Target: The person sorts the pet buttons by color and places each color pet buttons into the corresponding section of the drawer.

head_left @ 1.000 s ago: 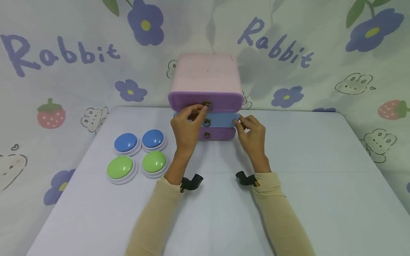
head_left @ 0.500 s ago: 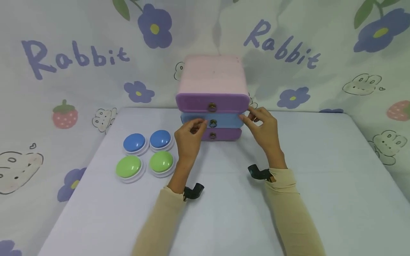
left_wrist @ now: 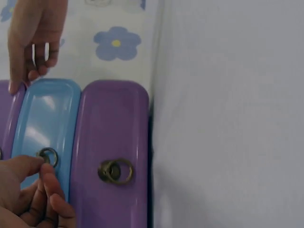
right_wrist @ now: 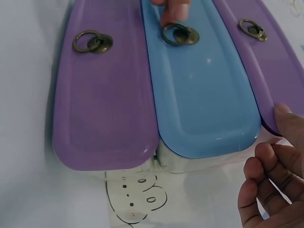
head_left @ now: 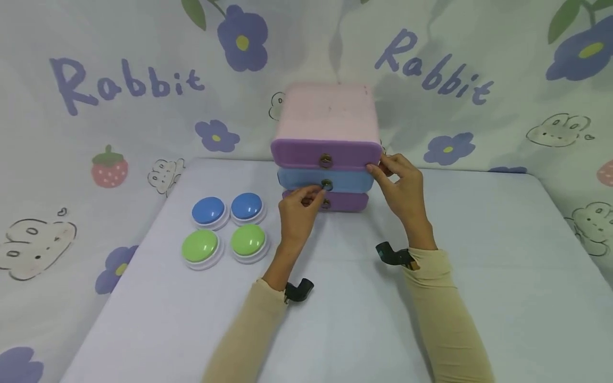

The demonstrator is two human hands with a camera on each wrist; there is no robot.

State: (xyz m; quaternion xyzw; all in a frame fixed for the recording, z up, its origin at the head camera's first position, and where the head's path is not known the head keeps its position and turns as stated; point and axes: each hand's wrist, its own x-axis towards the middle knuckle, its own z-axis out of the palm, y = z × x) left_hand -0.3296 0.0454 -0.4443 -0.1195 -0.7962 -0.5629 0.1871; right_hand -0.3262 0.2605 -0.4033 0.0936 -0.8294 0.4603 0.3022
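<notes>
A small pink drawer cabinet stands at the back of the table, with purple, blue and purple drawer fronts stacked from top to bottom. My left hand pinches the brass ring pull of the blue middle drawer between thumb and fingertip. At the lower right corner of the purple top drawer, my right hand holds on, thumb on the front and fingers behind the edge. In the head view the left fingers partly cover the purple bottom drawer. All drawer fronts sit close against the cabinet.
To the left of the cabinet are two blue push buttons and two green push buttons on white bases. A cloth backdrop printed with flowers and rabbits hangs behind the white table.
My left hand has gone down from the top drawer's ring pull to the blue drawer's. The right hand has risen from the blue drawer's edge to the top drawer's corner.
</notes>
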